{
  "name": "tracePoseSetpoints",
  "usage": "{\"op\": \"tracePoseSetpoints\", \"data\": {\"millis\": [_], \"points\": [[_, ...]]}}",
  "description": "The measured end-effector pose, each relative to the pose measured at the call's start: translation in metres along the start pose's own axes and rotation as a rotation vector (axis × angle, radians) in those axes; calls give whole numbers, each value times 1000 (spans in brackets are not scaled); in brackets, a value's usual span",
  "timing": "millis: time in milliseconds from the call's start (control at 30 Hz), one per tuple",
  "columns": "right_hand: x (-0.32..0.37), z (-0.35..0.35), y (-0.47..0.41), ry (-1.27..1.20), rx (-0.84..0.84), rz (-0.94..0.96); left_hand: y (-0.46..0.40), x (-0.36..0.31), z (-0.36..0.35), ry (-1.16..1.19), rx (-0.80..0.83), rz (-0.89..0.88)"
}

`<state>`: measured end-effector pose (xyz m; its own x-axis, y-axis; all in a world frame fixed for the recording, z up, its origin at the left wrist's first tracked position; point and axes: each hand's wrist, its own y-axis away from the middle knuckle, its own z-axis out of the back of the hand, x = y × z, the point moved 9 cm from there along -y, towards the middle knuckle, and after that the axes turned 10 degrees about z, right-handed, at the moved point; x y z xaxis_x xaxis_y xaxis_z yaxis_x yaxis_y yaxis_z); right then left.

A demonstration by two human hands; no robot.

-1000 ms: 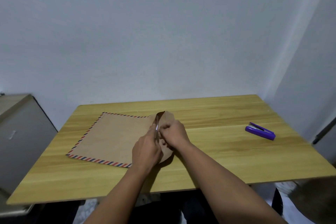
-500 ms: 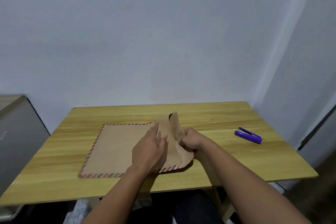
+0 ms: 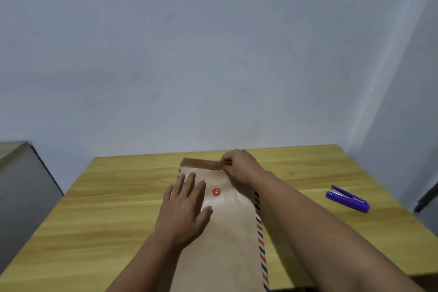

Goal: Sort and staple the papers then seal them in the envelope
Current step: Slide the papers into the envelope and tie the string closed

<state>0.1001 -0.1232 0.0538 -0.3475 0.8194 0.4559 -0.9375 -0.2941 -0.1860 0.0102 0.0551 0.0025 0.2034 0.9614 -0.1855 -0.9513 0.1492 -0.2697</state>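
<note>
The envelope [image 3: 227,232] is lying lengthwise on the counter [image 3: 113,208], flap [image 3: 201,164] farthest away; the right hand [image 3: 239,166], nearer, is pinching it, the left hand [image 3: 184,206] pressing spread flat.

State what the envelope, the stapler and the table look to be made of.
Envelope: brown kraft paper, matte, going by its creased flap and printed red-and-blue striped edge; its red button may be card or plastic.
Stapler: glossy purple plastic shell, metal showing inside the top.
Table: light wood-grain top with a smooth sheen; laminate or solid wood, cannot tell.
</note>
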Motion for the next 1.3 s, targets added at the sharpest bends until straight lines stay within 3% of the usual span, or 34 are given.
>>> {"op": "tracePoseSetpoints", "data": {"millis": [167, 367, 467, 567, 667, 800, 1100, 1200, 1300], "points": [[1, -51, -6, 130, 126, 96, -3, 22, -42, 16, 118, 89], [10, -57, 15, 360, 98, 344, -10, 34, -34, 129, -6, 228], [5, -60, 28, 445, 136, 389, -17, 31, -35, 47, 5, 213], [3, -61, 37, 523, 180, 416, -28, 21, -39, -67, 43, 86], [0, -56, 41, 544, 164, 385, -34, 16, -46, -79, 123, 4], [-7, -52, 43, 531, 216, 317, -29, 28, -56, 16, 214, 102], [-23, -24, 47, 550, 327, 178, -13, 34, -57, 6, 225, 289], [-32, -13, 56, 454, 398, 80, -3, 34, -55, 13, 183, 366], [-29, 2, 59, 306, 327, 54, 8, 28, -55, 25, 164, 407]]}}
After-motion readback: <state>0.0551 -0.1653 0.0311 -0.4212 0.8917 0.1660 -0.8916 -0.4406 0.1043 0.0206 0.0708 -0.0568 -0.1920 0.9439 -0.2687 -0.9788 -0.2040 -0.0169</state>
